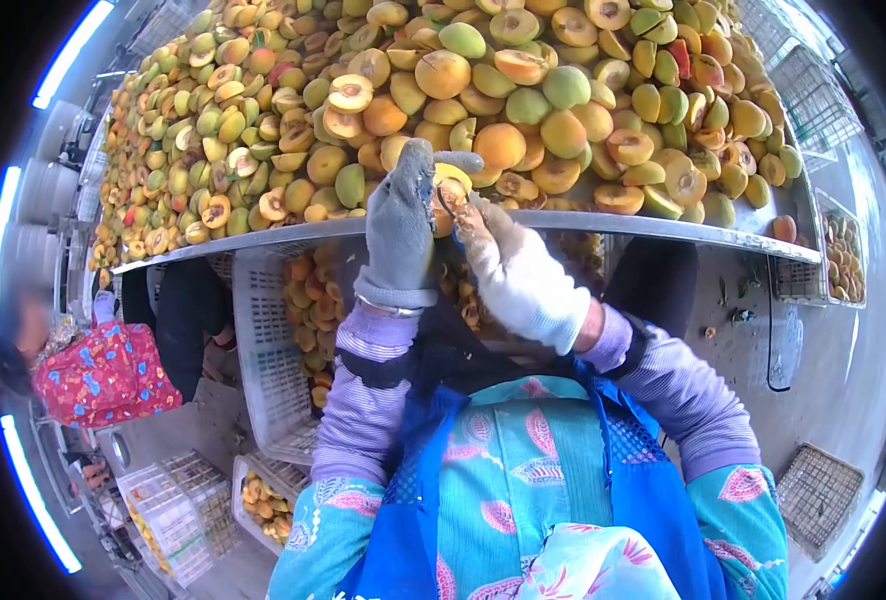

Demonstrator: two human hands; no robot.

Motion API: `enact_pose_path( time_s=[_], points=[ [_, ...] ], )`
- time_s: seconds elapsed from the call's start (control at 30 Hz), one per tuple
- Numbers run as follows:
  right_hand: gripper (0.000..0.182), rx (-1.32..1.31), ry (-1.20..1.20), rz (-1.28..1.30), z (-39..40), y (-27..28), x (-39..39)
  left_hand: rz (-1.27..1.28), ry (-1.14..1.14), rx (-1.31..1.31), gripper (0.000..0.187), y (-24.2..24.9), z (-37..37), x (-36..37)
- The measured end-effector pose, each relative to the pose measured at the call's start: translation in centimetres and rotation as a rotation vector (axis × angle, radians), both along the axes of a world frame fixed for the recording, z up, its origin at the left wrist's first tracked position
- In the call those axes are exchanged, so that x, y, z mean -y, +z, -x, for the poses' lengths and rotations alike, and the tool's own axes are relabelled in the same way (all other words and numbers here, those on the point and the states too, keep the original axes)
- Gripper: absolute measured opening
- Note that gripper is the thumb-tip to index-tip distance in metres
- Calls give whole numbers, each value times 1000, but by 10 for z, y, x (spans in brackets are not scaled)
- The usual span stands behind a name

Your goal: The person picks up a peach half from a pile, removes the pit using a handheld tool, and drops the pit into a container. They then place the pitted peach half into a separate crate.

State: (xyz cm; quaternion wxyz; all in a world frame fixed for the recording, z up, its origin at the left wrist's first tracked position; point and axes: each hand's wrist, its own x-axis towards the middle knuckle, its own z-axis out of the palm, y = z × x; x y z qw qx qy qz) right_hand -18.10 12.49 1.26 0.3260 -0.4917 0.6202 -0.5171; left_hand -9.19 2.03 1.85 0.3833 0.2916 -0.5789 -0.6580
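My left hand (400, 225), in a grey glove, is closed around a halved peach (452, 184) at the table's near edge. The cut face of the half is turned towards my right hand (525, 272), which wears a soiled white glove. Its fingers are wrapped round a small pitting tool with a curved metal end (444, 203) that touches the peach flesh; most of the handle is hidden by the glove. Just beyond both hands lies a large heap of halved and whole peaches (503, 145), yellow, orange and green.
The metal table edge (663, 227) runs across in front of me. Below it, a white crate (275, 350) stands beside more peaches (308, 310). Another person in a red patterned garment (108, 375) is at the left. Crates (821, 495) and a peach-filled basket (843, 255) sit at the right.
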Motion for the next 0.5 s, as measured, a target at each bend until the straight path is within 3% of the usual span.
enact_pose_path(
  time_s=[0.03,0.2,0.27,0.33,0.4,0.43,0.47,0.5],
  points=[
    [34,27,-68,21,-4,-1,0,-171,39,-42,54,-2,4,-1],
    [33,33,-111,-123,-15,-2,-2,-254,118,-87,47,-5,12,-7],
    [33,199,-124,-87,-22,-11,-1,-195,194,41,50,-2,15,-8],
    [35,245,-99,-78,-15,-15,1,-200,116,9,48,-9,11,-1],
    [37,328,-1,-303,-6,-11,3,-207,43,-19,46,-14,9,2],
    [39,-96,-134,335,-21,-41,0,-199,35,-16,46,-13,10,4],
    [39,-95,-135,339,-22,-26,1,-189,22,-12,47,-12,11,6],
    [38,304,-96,-44,-20,1,4,-151,21,-5,47,-6,10,3]
  ],
)
